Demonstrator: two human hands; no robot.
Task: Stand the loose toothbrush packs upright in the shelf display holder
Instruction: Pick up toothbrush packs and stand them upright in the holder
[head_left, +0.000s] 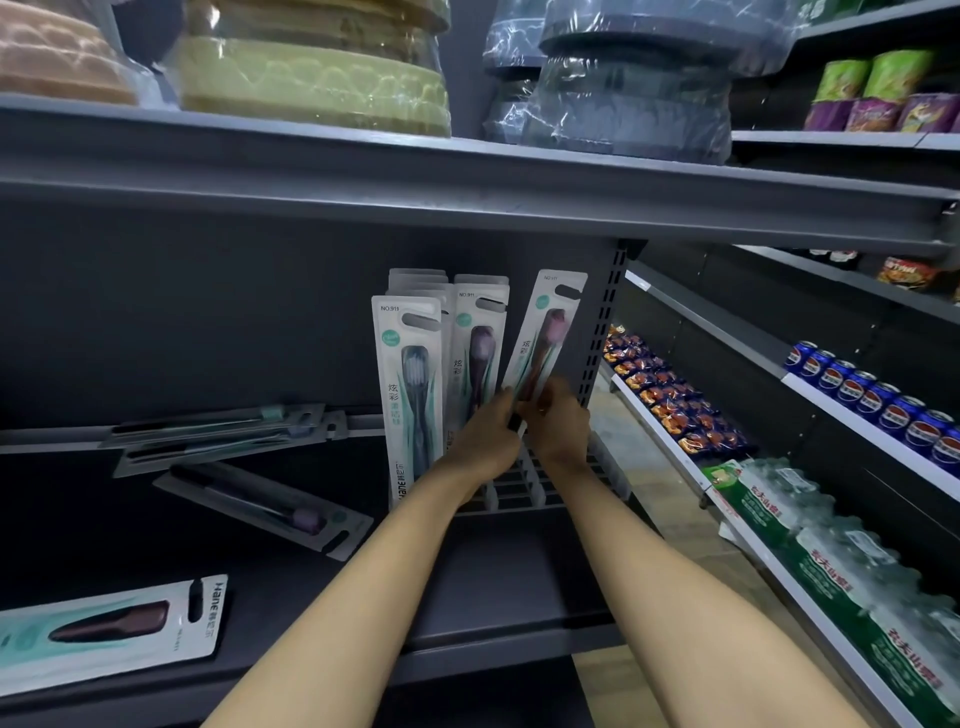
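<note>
Several toothbrush packs already stand upright in the white slotted holder (524, 493) at the right end of our dark shelf (493, 587); the front pack (413, 395) and the one behind it (480, 348) both read "NO.911". We grip one more pack (545, 338) at its lower end with both hands pressed close together, left hand (485, 441) and right hand (558, 423) pinched on it; it tilts to the right above the holder's right-hand slots. Four loose packs lie flat on the shelf to our left: two overlapping at the back (218, 434), one angled pack (265, 506) nearer, and a near pack (111, 631) printed "Hane"
</note>
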